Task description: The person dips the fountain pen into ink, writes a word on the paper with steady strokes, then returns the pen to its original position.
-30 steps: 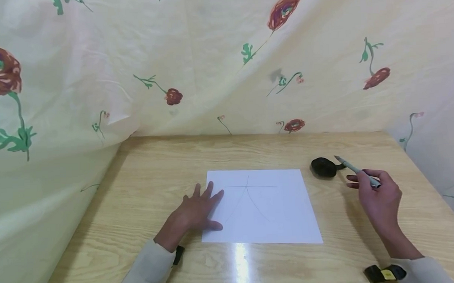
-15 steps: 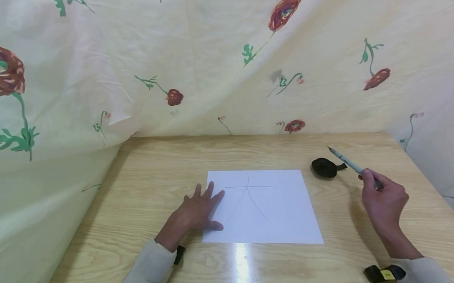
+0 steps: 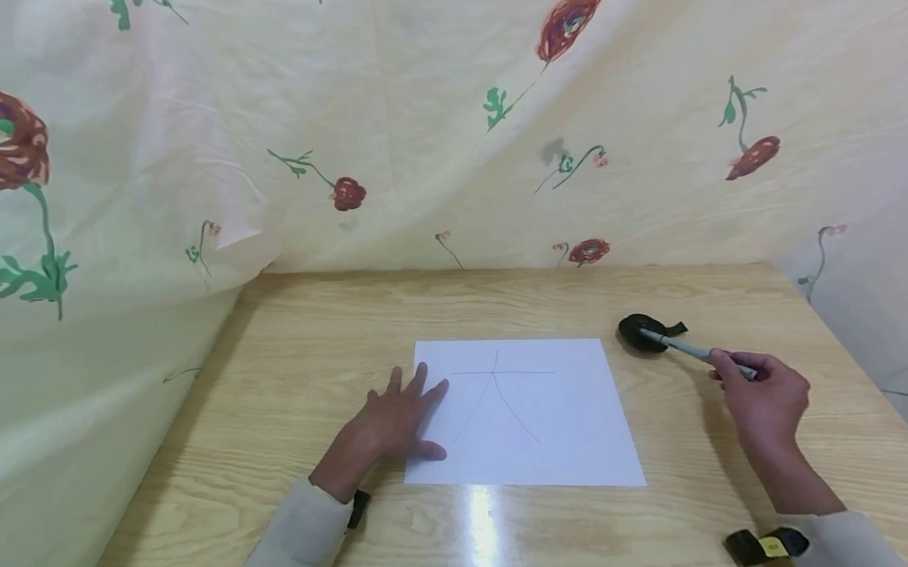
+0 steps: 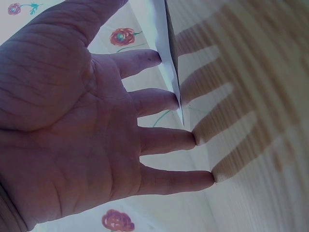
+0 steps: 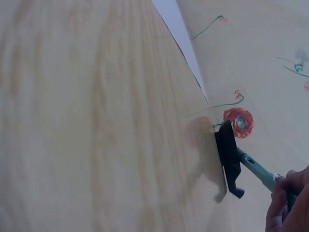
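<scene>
In the head view, my left hand [image 3: 394,419] lies spread with straight fingers over the left edge of a white sheet of paper [image 3: 571,421]. The left wrist view shows its fingertips [image 4: 153,57] down at the paper edge and the wood. Thin dark lines on the sheet form a short upright, a horizontal and two slanting strokes. My right hand [image 3: 766,398] pinches a slim grey-green pen [image 3: 689,348] near its rear end. The pen's tip reaches into a small round black dish [image 3: 636,334] with a short handle. In the right wrist view, the dish [image 5: 228,154] hides the tip.
The wooden table [image 3: 335,321] carries the sheet and, to its right, the dish. A pale flowered cloth [image 3: 419,134] hangs behind the table and along both sides. Black straps with devices [image 3: 767,546] sit at the wrists.
The pen's tip has swung from above and behind the black dish down and left into it. My right fingers have shifted along the pen. The left hand and paper stay put.
</scene>
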Motion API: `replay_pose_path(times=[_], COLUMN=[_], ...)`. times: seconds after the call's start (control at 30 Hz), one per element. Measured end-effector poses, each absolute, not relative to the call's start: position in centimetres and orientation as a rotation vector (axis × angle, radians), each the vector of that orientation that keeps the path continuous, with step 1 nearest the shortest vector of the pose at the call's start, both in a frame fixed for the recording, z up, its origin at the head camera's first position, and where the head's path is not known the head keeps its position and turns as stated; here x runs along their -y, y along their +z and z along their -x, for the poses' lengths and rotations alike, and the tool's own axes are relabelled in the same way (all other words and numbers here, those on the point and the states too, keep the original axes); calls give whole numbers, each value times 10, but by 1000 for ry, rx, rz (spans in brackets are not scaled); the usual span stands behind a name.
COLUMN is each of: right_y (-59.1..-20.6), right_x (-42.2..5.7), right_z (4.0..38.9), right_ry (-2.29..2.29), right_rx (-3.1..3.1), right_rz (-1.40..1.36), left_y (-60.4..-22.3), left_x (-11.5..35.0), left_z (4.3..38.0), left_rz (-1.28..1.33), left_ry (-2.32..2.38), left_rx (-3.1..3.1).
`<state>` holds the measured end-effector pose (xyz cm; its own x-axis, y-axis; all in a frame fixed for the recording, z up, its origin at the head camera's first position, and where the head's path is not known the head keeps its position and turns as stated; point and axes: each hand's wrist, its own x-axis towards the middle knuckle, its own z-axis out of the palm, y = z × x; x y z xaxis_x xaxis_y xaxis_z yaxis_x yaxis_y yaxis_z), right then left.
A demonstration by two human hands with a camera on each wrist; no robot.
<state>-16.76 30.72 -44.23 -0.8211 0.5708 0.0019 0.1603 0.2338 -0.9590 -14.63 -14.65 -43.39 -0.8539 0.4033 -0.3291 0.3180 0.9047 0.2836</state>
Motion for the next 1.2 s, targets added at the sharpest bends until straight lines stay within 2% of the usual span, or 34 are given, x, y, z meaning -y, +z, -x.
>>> replay_pose_path(times=[0.13, 0.27, 0.67, 1.2], right_y=[-441, -440, -443, -452], right_x=[-309, -308, -309, -304], right_z=[170, 169, 164, 166], right_ry=[1937, 1934, 1440, 1083], right_rx=[1868, 1886, 2543, 2828], right_rz=[680, 701, 799, 606], left_y=[-433, -434, -431, -433], left_x=[146, 146, 145, 144], left_z=[146, 146, 145, 146], left_rz=[-524, -526, -539, -534], left_ry=[310, 307, 290, 288], left_rx=[-2679, -2681, -2688, -2690])
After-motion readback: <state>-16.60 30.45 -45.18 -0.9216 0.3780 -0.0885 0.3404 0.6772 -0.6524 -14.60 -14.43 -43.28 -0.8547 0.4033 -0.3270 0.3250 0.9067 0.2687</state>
